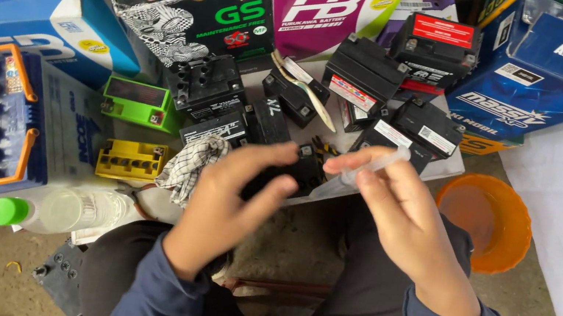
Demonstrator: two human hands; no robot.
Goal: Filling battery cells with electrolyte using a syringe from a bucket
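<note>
My right hand (403, 213) pinches a clear plastic syringe (365, 172) that points up and right. My left hand (230, 202) hovers with fingers spread beside a small black battery (306, 169) on the floor; its thumb is close to the syringe's lower end. I cannot tell whether the left fingers touch the battery. Both arms wear dark blue sleeves.
Several black batteries (364, 77) lie ahead among cardboard boxes (197, 0). A checked cloth (187, 165), a green battery (137, 101), a yellow one (132, 159) and a clear bottle with a green cap (62, 211) sit left. An orange bowl (505, 206) is right.
</note>
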